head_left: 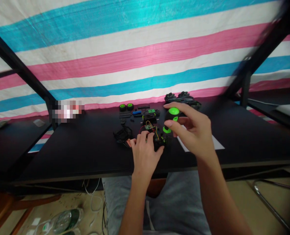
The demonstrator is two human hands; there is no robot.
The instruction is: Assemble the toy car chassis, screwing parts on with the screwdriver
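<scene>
My right hand [192,129] is closed round the black and green handle of a screwdriver [172,115], held upright; its tip is hidden. My left hand [145,151] lies over a toy car chassis [157,138], its curled fingers gripping it against the table. A small green circuit board [148,126] with red and yellow wires shows just beyond the fingertips. Left of that hand sits an open black plastic car part [124,133]. Behind the chassis is another black and green car section [150,116].
Two small wheels with green hubs [126,106], a blue cylinder [136,112] and flat black strips [124,115] lie at the back of the black table [86,147]. A dark car body shell [182,98] stands back right. White paper [217,143] lies under my right wrist.
</scene>
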